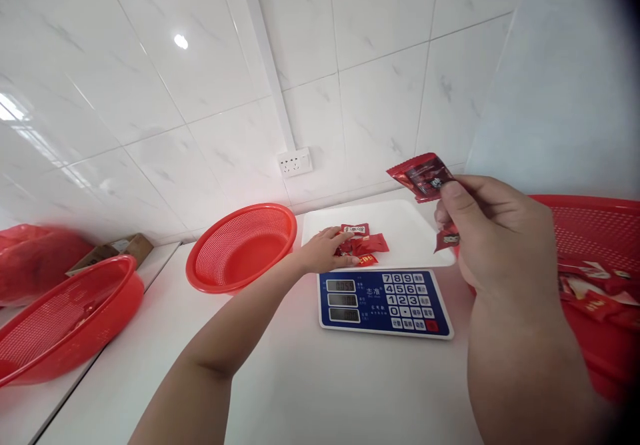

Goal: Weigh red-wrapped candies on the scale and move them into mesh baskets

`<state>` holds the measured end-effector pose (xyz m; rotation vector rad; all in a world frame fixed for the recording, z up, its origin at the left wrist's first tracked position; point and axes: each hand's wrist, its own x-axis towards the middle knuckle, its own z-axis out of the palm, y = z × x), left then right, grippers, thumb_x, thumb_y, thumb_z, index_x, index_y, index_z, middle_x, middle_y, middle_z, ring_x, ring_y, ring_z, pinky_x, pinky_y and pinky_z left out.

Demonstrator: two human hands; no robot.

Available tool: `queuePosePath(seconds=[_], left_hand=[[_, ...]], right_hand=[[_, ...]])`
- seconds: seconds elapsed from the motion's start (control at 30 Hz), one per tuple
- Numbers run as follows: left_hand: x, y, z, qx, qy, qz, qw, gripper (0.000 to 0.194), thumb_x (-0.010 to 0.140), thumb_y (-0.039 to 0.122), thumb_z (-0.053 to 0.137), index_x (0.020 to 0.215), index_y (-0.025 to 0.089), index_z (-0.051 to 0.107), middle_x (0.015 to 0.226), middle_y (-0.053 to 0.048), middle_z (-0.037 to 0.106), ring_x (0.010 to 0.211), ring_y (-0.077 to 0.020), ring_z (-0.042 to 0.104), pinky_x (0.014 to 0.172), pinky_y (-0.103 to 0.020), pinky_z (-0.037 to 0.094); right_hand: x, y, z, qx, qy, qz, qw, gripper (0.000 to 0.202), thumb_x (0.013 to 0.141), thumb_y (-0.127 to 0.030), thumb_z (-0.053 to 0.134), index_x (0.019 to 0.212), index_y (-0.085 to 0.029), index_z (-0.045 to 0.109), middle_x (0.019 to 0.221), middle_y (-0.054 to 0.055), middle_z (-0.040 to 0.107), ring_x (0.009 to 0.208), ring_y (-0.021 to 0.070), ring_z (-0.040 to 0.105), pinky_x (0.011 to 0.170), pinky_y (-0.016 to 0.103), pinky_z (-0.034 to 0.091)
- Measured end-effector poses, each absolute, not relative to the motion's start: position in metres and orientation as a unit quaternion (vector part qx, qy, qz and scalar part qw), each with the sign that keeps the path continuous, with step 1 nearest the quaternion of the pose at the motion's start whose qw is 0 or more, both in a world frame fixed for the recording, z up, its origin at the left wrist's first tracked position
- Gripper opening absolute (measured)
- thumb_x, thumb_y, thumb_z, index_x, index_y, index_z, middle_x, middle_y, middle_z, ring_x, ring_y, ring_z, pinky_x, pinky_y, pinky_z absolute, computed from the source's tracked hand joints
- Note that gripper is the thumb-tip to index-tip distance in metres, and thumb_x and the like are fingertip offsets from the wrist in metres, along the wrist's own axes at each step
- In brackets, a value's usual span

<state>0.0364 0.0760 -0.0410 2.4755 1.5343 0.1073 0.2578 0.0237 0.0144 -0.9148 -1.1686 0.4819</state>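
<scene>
A digital scale with a blue keypad panel [385, 301] and a white weighing plate [400, 228] stands on the white counter. Several red wrapped candy packets [363, 241] lie on the plate. My left hand [325, 250] reaches over the plate and rests its fingers on those packets. My right hand [487, 231] is raised above the scale's right side, pinching a red packet [423, 175] between thumb and fingers, with another small red packet [447, 238] held lower in the same hand.
An empty red mesh basket [243, 245] sits left of the scale. A second red basket [60, 321] lies at the far left, with a cardboard box [117, 250] behind it. A red basket with several packets [595, 278] is at the right. A wall socket [295, 162] sits above.
</scene>
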Motion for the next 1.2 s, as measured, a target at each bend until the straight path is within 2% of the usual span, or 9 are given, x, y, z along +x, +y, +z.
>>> queuePosePath(seconds=[0.1,0.3,0.5,0.7,0.83,0.9,1.03,1.13,1.2], left_hand=[[0.039,0.084,-0.045,0.846,0.528,0.045,0.061,0.062,0.085,0.062,0.04,0.137,0.03,0.039,0.135,-0.01,0.046,0.122,-0.0283,0.046,0.098,-0.041,0.04],[0.045,0.093,-0.049,0.833,0.547,0.08,0.018,0.038,0.089,0.048,0.041,0.117,0.027,0.055,0.104,-0.007,0.059,0.093,-0.0235,0.059,0.072,-0.032,0.046],[0.028,0.101,-0.04,0.79,0.594,0.153,-0.004,0.026,0.09,0.042,0.039,0.092,0.023,0.057,0.087,-0.003,0.062,0.077,-0.0171,0.058,0.063,-0.026,0.041],[-0.04,0.086,-0.01,0.716,0.677,0.17,-0.021,0.025,0.088,0.041,0.038,0.088,0.021,0.053,0.081,-0.003,0.063,0.071,-0.0175,0.058,0.059,-0.026,0.039],[-0.087,0.071,-0.003,0.675,0.727,0.129,-0.003,0.037,0.084,0.051,0.044,0.102,0.021,0.055,0.087,-0.008,0.066,0.078,-0.0238,0.062,0.062,-0.031,0.045],[-0.095,0.07,-0.008,0.67,0.734,0.11,0.01,0.049,0.082,0.056,0.044,0.115,0.021,0.052,0.102,-0.013,0.066,0.095,-0.0299,0.062,0.071,-0.037,0.048],[-0.064,0.078,-0.022,0.703,0.703,0.106,0.01,0.057,0.088,0.057,0.034,0.133,0.024,0.04,0.143,-0.013,0.041,0.136,-0.0316,0.031,0.103,-0.049,0.033],[-0.01,0.084,-0.029,0.764,0.634,0.117,0.019,0.062,0.088,0.06,0.035,0.14,0.027,0.032,0.152,-0.007,0.028,0.142,-0.0236,0.017,0.113,-0.042,0.021],[0.028,0.087,-0.033,0.83,0.542,0.116,0.063,0.071,0.085,0.065,0.036,0.144,0.026,0.026,0.155,-0.011,0.021,0.144,-0.0249,0.012,0.113,-0.045,0.019]], right_hand=[[0.258,0.026,0.014,-0.405,-0.527,0.222,0.713,0.016,0.08,-0.038,0.062,0.082,-0.024,0.071,0.055,-0.005,0.053,0.053,0.0095,0.047,0.049,0.025,0.038],[0.257,0.028,0.013,-0.398,-0.528,0.214,0.719,0.015,0.08,-0.036,0.063,0.081,-0.023,0.071,0.055,-0.005,0.052,0.052,0.0095,0.047,0.048,0.026,0.036],[0.26,0.03,0.013,-0.397,-0.525,0.21,0.723,0.016,0.081,-0.037,0.063,0.08,-0.023,0.071,0.055,-0.004,0.053,0.052,0.0099,0.047,0.048,0.027,0.037],[0.259,0.032,0.012,-0.388,-0.521,0.211,0.73,0.015,0.08,-0.035,0.062,0.081,-0.023,0.072,0.054,-0.004,0.052,0.052,0.0099,0.046,0.047,0.027,0.037],[0.258,0.032,0.012,-0.376,-0.513,0.221,0.739,0.015,0.079,-0.034,0.063,0.078,-0.022,0.071,0.053,-0.005,0.052,0.051,0.0096,0.046,0.047,0.026,0.036],[0.256,0.032,0.013,-0.375,-0.51,0.225,0.74,0.014,0.079,-0.034,0.063,0.078,-0.022,0.071,0.053,-0.005,0.052,0.051,0.0094,0.045,0.047,0.026,0.036],[0.256,0.032,0.013,-0.376,-0.515,0.226,0.737,0.014,0.079,-0.034,0.063,0.079,-0.022,0.071,0.052,-0.005,0.051,0.051,0.0093,0.045,0.047,0.026,0.036],[0.257,0.032,0.012,-0.377,-0.514,0.218,0.739,0.015,0.079,-0.035,0.063,0.079,-0.022,0.071,0.053,-0.005,0.052,0.051,0.0095,0.045,0.048,0.026,0.036],[0.258,0.032,0.012,-0.377,-0.511,0.217,0.742,0.015,0.079,-0.035,0.063,0.079,-0.022,0.071,0.053,-0.005,0.052,0.052,0.0098,0.046,0.048,0.026,0.036]])
